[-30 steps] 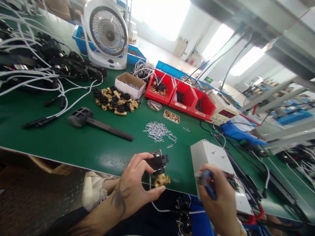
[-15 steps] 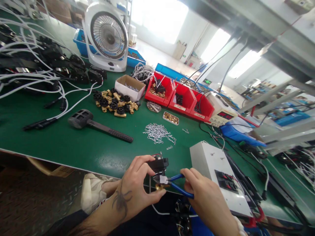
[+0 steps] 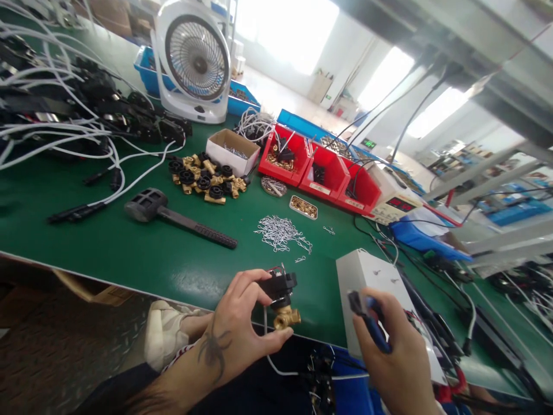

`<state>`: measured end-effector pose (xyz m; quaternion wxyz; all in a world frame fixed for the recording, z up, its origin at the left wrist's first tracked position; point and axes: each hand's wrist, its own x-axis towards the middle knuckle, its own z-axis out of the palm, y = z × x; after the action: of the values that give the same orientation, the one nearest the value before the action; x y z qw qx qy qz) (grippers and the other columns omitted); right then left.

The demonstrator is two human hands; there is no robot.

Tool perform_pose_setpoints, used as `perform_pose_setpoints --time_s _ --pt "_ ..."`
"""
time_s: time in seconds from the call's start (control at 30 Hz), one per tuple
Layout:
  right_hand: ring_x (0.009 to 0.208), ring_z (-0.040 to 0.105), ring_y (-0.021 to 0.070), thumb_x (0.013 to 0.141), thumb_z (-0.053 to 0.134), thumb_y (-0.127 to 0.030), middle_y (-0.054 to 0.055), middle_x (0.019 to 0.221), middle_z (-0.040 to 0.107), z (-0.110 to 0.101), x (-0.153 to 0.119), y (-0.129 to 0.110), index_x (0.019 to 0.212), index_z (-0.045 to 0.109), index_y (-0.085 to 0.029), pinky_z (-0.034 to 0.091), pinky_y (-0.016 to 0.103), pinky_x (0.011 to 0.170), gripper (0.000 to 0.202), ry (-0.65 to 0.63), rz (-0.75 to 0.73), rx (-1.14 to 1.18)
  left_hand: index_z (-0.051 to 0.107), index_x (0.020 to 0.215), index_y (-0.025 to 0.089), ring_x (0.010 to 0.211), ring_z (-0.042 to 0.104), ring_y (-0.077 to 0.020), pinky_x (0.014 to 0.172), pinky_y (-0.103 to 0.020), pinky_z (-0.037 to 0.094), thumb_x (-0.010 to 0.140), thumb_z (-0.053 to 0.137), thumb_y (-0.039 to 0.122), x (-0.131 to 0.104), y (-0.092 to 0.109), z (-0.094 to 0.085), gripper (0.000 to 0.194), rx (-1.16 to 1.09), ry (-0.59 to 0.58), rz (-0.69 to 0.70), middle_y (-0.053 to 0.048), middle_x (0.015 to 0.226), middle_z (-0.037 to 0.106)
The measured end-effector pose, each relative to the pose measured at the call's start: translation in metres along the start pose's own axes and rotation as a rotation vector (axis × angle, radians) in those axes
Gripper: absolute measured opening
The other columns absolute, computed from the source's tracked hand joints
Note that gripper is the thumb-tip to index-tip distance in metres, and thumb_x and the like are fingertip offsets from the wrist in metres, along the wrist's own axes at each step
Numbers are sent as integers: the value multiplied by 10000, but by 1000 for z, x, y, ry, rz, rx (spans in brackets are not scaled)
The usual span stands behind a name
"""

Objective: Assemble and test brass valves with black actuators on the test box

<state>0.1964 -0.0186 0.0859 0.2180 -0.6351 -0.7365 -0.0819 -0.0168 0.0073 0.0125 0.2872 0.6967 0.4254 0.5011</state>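
Note:
My left hand (image 3: 244,320) grips a valve assembly, with fingers on its black housing (image 3: 280,288) and the thumb under its brass body (image 3: 286,317). A white cable runs down from it past the bench edge. My right hand (image 3: 397,351) is closed around blue-handled pliers (image 3: 372,323), blurred by motion, in front of the grey-white box. The pliers' jaws are apart from the valve. Beyond my hands lies a pile of small silver spring clips (image 3: 280,233), with a single clip (image 3: 300,259) nearer me.
A black mallet (image 3: 181,222) lies at left, near brass fittings (image 3: 207,178) with black caps. Red bins (image 3: 322,173), a carton of pins (image 3: 233,153) and a fan (image 3: 196,63) stand behind. At right is the grey-white box (image 3: 349,288) with switches. White-cabled black parts (image 3: 95,109) fill the far left.
My right hand has drawn the pliers off the valve assembly, to the right, over by the grey-white box. My left hand keeps its hold on the assembly, whose brass body now shows more fully.

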Motion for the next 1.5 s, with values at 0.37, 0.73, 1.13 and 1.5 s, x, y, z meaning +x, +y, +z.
perform_pose_setpoints --time_s 0.37,0.73,1.13,1.5 --pt "558 601 153 879 490 -155 3 711 615 3 4 5 954 544 -210 457 241 528 108 38 -49 -16 514 804 206 1059 628 -290 881 -486 549 636 785 159 0 0 -1 321 -3 0 1 -125 1138 623" --pt "590 628 162 860 439 -124 18 718 625 16 0 1 937 555 -207 470 246 549 162 -84 31 74 511 815 217 1079 617 -281 902 -480 536 667 769 176 -2 -3 0 300 -7 -7 -8 -104 1155 613" --pt "999 666 372 771 748 -373 193 1083 678 44 -17 8 1216 603 -127 554 520 818 529 -369 174 -14 462 1021 234 1101 608 -271 906 -460 557 730 744 211 8 11 -16 406 144 52 82 -112 1201 589" --pt "1147 638 209 903 637 -423 92 1243 666 9 -17 -26 1504 302 -306 456 430 1040 697 -515 445 1590 452 1106 244 1253 498 -223 1071 -377 453 811 723 202 22 40 -19 403 145 -55 348 -93 1279 560"
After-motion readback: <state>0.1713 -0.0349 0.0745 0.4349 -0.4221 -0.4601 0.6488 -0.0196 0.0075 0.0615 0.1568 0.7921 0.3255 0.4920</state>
